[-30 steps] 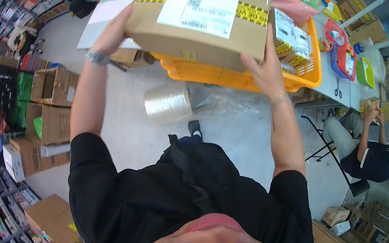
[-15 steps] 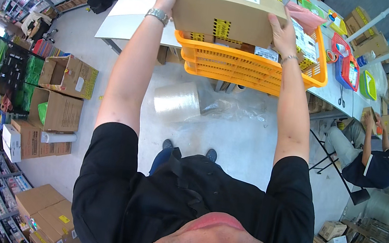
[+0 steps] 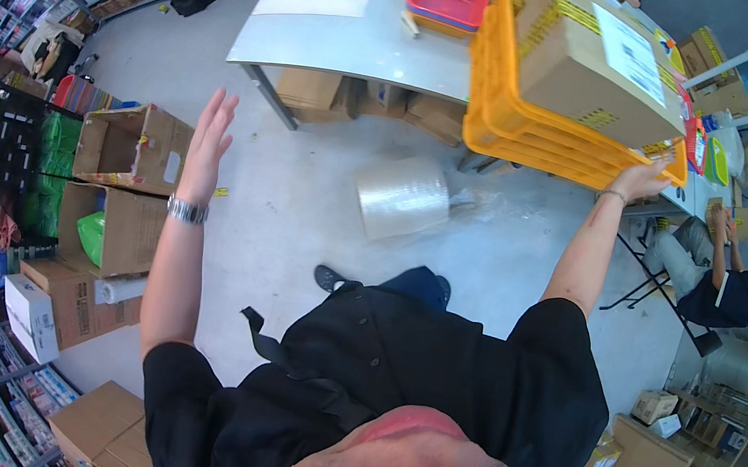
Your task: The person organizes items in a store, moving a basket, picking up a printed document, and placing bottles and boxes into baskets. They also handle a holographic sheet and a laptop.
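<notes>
A taped cardboard box (image 3: 576, 75) with a white label lies tilted on top of the stacked yellow plastic crates (image 3: 542, 147) at the table's right part. My right hand (image 3: 638, 183) is at the near right corner of the top crate, its fingers closed at the rim just below the box. Raised over the floor on the left, my left hand (image 3: 205, 150) holds nothing. Its fingers are stretched out, well away from the box and crates.
The white table (image 3: 383, 42) carries a red tray (image 3: 448, 0) left of the crates. A roll of clear wrap (image 3: 403, 199) lies on the floor before me. Open cartons (image 3: 118, 229) stand at left. A seated co-worker (image 3: 724, 286) handles a small box at right.
The box has gone from between both hands onto the crates. My left hand has let go and swung left and down; my right has dropped to the crate rim. The view has turned left.
</notes>
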Available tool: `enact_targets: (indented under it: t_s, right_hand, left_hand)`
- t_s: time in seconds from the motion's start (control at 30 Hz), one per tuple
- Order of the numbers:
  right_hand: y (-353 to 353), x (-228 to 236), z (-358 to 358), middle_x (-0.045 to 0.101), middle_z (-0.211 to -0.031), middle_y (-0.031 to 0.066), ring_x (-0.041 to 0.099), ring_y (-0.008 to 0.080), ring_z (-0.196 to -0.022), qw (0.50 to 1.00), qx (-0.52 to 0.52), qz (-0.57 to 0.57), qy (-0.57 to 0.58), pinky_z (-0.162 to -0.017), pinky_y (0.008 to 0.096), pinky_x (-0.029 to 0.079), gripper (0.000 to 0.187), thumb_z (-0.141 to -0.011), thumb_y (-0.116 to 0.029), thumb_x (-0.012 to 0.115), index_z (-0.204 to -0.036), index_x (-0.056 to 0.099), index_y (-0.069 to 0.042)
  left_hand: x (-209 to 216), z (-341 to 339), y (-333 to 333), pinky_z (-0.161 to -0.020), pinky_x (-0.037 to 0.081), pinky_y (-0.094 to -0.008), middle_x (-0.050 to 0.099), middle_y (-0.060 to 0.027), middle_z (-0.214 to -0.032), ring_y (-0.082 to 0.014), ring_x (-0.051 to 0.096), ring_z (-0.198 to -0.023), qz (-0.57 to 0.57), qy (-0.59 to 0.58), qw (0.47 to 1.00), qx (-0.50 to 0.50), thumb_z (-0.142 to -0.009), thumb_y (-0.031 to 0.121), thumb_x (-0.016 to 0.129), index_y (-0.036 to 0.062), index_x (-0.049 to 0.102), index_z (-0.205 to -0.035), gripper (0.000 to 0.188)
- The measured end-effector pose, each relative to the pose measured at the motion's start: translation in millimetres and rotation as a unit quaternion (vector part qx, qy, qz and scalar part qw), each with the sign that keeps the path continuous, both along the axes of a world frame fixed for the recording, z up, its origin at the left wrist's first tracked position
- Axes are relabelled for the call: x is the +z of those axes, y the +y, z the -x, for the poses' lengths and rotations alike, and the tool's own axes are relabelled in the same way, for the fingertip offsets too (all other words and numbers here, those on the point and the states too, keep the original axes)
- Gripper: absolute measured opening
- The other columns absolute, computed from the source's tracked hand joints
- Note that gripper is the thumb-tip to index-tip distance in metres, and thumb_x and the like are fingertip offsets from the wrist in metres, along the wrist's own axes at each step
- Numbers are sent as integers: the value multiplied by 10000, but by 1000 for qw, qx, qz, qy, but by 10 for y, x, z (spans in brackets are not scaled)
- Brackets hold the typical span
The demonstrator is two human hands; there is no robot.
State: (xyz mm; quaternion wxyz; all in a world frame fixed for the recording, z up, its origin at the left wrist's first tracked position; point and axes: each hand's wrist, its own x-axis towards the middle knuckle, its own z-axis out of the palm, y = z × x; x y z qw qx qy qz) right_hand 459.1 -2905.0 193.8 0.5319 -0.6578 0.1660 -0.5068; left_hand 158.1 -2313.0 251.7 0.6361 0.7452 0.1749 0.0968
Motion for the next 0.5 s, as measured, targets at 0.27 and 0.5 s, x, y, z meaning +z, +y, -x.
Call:
enact_targets:
  t_s: [0.27,0.5]
  right_hand:
    - [1857,-2317,1448,257,-1432,294,230,396,-1344,877,71,129,458,-1107,429,225,840,-850,-538,531,-1383,284,63]
    - [4791,-3755,1198,536,-1191,219,495,349,-1132,850,255,-53,458,-1005,408,367,561,-839,-305,576,-1264,443,35]
  left_hand:
    - [-497,811,1307,-1074,263,-393,378,-151,-1437,-239,315,-1352,-12,-22,1000,-12,-907,359,558,49,249,-1446,695]
    - [-868,-100,1629,-1086,269,-395,318,-202,-1456,-286,303,-1358,-121,22,967,-224,-898,327,579,16,309,-1408,656]
